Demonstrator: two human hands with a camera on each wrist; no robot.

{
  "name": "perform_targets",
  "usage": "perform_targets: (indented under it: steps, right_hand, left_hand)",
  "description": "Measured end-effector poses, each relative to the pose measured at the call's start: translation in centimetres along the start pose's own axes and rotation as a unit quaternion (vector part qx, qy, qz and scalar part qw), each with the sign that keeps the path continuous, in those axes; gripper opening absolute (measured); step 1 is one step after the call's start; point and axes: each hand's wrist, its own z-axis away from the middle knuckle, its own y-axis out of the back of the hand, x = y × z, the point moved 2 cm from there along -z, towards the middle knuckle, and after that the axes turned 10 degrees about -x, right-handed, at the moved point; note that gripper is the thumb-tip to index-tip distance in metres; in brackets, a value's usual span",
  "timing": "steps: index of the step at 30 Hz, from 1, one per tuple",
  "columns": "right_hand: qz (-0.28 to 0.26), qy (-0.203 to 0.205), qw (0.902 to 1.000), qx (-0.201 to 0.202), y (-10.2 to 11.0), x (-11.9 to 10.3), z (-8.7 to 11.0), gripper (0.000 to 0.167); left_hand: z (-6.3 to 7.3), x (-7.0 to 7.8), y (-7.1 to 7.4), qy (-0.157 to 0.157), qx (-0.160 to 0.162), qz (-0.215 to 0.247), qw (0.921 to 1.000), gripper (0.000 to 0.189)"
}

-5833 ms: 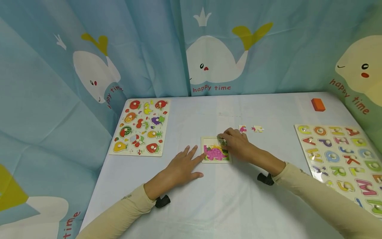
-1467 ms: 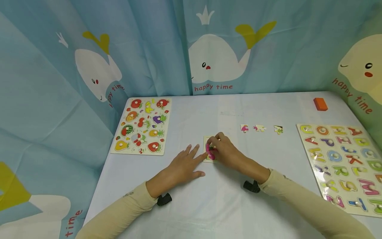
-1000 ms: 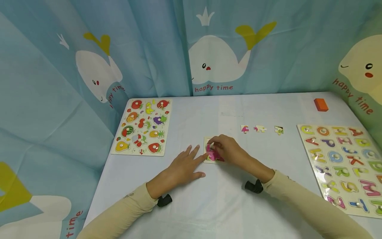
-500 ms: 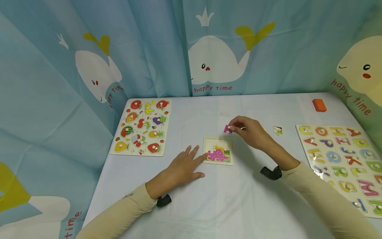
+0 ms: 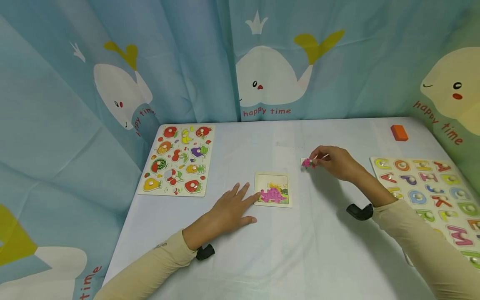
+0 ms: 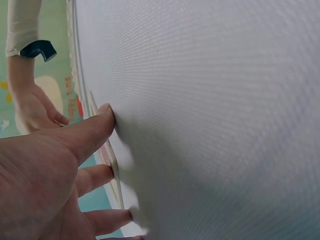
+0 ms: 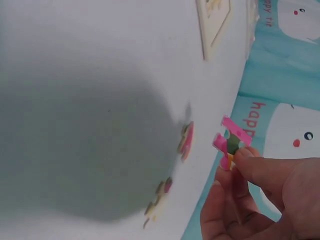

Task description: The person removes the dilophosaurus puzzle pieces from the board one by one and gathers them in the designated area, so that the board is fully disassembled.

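Observation:
My left hand (image 5: 230, 210) lies spread on the table, a fingertip at the left edge of the small puzzle board (image 5: 261, 179). That board carries a partly filled pink dinosaur picture (image 5: 273, 194), with bare cream backing along the top and upper left. Between thumb and fingers, my right hand (image 5: 335, 162) pinches a pink-and-green jigsaw piece (image 7: 235, 131), raised above the table to the board's right. Below it in the right wrist view lie a loose pink jigsaw piece (image 7: 187, 142) and a cream one (image 7: 159, 196). The head view hides the cream one behind my right hand.
A fruit peg board (image 5: 176, 160) lies at the back left. On the right, my right forearm passes over an alphabet peg board (image 5: 412, 183). An orange block (image 5: 399, 133) sits near the back right corner. A whale-print curtain (image 5: 195, 62) borders the table.
My right hand set a green piece at the right, pulled the pink-and-green piece off the board, then carried it right over the loose pieces. My left hand stayed put.

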Motion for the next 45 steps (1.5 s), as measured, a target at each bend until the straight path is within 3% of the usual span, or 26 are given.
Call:
perform_targets:
  steps: [9,13,20,32,38,45]
  right_hand:
    - [-0.018,0.029,0.9981,-0.051,-1.2,0.7,0.1,0.006]
    - [-0.013,0.041,0.9976,-0.054,-2.0,0.5,-0.1,0.005]
    - [0.026,0.051,0.9978,-0.034,-2.9,0.3,-0.4,0.005]
    - [0.050,0.027,0.9979,0.029,-4.6,-0.1,0.0,0.009]
    - [0.043,0.021,0.9984,0.030,-5.0,-1.8,0.1,0.020]
    - [0.045,0.038,0.9983,0.005,-6.2,-5.6,0.2,0.026]
  left_hand:
    - [0.0,0.0,0.0,0.002,0.000,0.001,1.0000,0.075]
    - [-0.1,0.0,-0.1,0.003,0.002,-0.003,1.0000,0.075]
    - [0.0,0.0,0.0,0.002,0.003,-0.002,1.0000,0.075]
    - [-0.1,0.0,0.1,0.001,0.005,-0.008,1.0000,0.075]
    - [0.0,0.1,0.2,0.001,0.003,-0.005,1.0000,0.075]
    - [-0.1,0.1,0.2,0.004,-0.001,-0.004,1.0000,0.075]
